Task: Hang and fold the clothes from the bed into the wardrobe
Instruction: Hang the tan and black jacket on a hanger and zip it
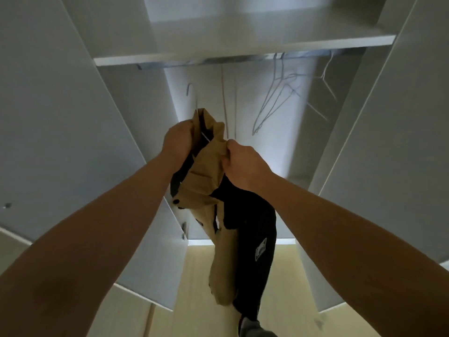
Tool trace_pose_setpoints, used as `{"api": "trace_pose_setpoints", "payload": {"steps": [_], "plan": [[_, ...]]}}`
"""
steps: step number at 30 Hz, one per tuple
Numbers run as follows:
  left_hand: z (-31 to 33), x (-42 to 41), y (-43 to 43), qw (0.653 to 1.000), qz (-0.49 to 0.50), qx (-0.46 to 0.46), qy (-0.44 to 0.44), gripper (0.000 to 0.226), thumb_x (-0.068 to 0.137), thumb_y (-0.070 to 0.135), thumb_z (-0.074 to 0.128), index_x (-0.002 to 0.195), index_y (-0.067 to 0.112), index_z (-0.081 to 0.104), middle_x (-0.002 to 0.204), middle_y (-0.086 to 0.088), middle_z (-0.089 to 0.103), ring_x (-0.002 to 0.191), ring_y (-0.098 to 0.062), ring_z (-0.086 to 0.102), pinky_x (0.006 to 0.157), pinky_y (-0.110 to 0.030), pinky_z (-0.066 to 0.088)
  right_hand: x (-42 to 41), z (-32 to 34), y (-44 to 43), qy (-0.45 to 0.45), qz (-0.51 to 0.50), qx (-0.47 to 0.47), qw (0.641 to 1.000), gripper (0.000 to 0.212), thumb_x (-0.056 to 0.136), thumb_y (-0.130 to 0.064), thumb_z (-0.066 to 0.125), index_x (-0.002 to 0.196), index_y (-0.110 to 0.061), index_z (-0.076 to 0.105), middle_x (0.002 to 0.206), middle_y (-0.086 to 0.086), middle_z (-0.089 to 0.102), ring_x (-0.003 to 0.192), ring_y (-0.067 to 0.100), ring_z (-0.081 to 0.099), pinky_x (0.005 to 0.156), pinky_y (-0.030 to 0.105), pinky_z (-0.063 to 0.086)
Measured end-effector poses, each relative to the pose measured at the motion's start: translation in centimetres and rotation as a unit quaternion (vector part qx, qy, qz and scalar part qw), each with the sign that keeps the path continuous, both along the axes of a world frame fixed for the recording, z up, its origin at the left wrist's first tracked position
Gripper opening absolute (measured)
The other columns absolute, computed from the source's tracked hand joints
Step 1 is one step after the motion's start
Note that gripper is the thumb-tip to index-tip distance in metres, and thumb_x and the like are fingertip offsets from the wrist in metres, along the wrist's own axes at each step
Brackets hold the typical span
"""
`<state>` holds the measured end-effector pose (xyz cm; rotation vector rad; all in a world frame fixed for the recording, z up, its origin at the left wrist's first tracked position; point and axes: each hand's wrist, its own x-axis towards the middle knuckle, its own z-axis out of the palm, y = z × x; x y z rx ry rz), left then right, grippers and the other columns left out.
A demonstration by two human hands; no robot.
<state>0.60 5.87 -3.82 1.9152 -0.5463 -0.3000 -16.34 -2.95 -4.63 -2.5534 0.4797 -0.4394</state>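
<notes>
We're in a home, a bedroom by the look of it, right up against an open white wardrobe point(267, 154). There's a shelf point(243, 48) at twelve o'clock, a metal rail point(230, 60) just beneath it, and wire hangers point(274, 98) dangling at one o'clock. The doors point(60, 117) stand wide at nine and three, with pale wood floor point(194, 276) at six.

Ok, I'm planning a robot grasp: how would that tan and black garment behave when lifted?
Probably floppy: the garment bunches between the left hand and right hand, and its lower part hangs limp. Likely light, since two grips at the top carry it. It could slide off thin wire hangers.
</notes>
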Motion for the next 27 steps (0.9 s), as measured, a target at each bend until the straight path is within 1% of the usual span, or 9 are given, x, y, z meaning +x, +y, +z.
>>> {"api": "trace_pose_setpoints", "payload": {"steps": [2,5,8,11,15,18,21,24,27], "plan": [[0.5,2.1,-2.0,0.993,-0.014,-0.068,0.096,0.035,0.098,0.043,0.051,0.105,0.015,0.071,0.092,0.001,0.071,0.089,-0.017,0.066,0.074,-0.025,0.054,3.2,-0.8,-1.2,-0.003,-0.017,0.012,1.000,0.021,0.103,-0.028,0.042,0.113,-0.010,0.050,0.095,0.006,0.060,0.082,0.021,0.058,0.074,0.031,0.046],[0.4,5.1,-4.9,0.998,-0.054,0.010,0.031,0.045,0.087,0.067,0.056,0.095,0.025,0.068,0.090,0.005,0.069,0.085,-0.011,0.066,0.073,-0.026,0.052,7.9,-2.1,-2.3,-0.002,-0.015,0.051,0.999,0.028,0.104,-0.024,0.042,0.126,-0.007,0.048,0.107,0.012,0.062,0.095,0.026,0.061,0.078,0.024,0.042],[0.0,9.1,-7.4,0.998,0.009,0.051,-0.032,0.040,0.096,0.056,0.051,0.096,0.017,0.062,0.090,0.002,0.065,0.086,-0.015,0.064,0.073,-0.029,0.050,12.3,-2.8,-3.0,-0.009,-0.028,0.015,0.999,0.021,0.101,-0.021,0.044,0.118,-0.009,0.047,0.091,0.008,0.056,0.082,0.026,0.058,0.066,0.029,0.041],[-0.7,12.6,-8.6,0.985,0.078,0.102,-0.113,0.034,0.106,0.037,0.039,0.117,0.009,0.056,0.106,-0.003,0.060,0.091,-0.017,0.055,0.078,-0.028,0.041,15.8,-3.5,-3.6,0.012,0.008,0.010,1.000,0.028,0.104,-0.023,0.045,0.127,-0.008,0.047,0.114,0.009,0.063,0.100,0.021,0.062,0.077,0.018,0.041],[-1.2,16.4,-9.7,0.981,0.047,0.089,-0.164,0.029,0.106,0.032,0.039,0.122,0.013,0.054,0.101,0.002,0.055,0.082,-0.010,0.052,0.069,-0.021,0.037,18.7,-4.8,-5.1,0.072,0.018,0.125,0.989,0.047,0.104,-0.033,0.042,0.144,-0.011,0.033,0.136,0.011,0.052,0.121,0.023,0.054,0.097,0.025,0.039],[-1.1,19.1,-11.5,0.973,0.064,0.112,-0.194,0.025,0.106,0.027,0.035,0.102,0.013,0.055,0.086,0.004,0.055,0.073,-0.009,0.049,0.059,-0.017,0.032,20.2,-4.7,-5.6,0.045,-0.013,0.027,0.999,0.035,0.102,-0.031,0.044,0.130,-0.011,0.041,0.106,0.009,0.058,0.095,0.028,0.062,0.076,0.039,0.049],[-1.6,20.7,-13.1,0.970,0.110,0.105,-0.187,0.024,0.105,0.025,0.033,0.089,0.016,0.048,0.073,0.010,0.046,0.064,-0.003,0.042,0.054,-0.020,0.030,21.5,-4.1,-6.7,-0.013,-0.004,0.022,1.000,0.026,0.099,-0.030,0.045,0.114,-0.009,0.048,0.088,0.002,0.054,0.074,0.019,0.054,0.064,0.031,0.041],[-2.2,21.9,-14.0,0.974,0.131,0.089,-0.161,0.023,0.105,0.024,0.032,0.089,0.015,0.045,0.073,0.008,0.044,0.064,-0.007,0.041,0.056,-0.027,0.029,22.4,-3.4,-9.0,-0.040,0.022,0.016,0.999,0.029,0.098,-0.035,0.040,0.077,-0.019,0.054,0.061,-0.007,0.050,0.052,0.007,0.046,0.057,0.024,0.037],[-2.8,22.9,-14.3,0.974,0.124,0.086,-0.170,0.024,0.107,0.025,0.032,0.090,0.016,0.045,0.078,0.002,0.049,0.071,-0.016,0.046,0.066,-0.029,0.031,23.4,-3.3,-12.1,-0.058,-0.092,-0.041,0.993,0.029,0.095,-0.045,0.039,0.092,-0.020,0.053,0.063,-0.011,0.046,0.054,0.008,0.048,0.059,0.027,0.044]]}}
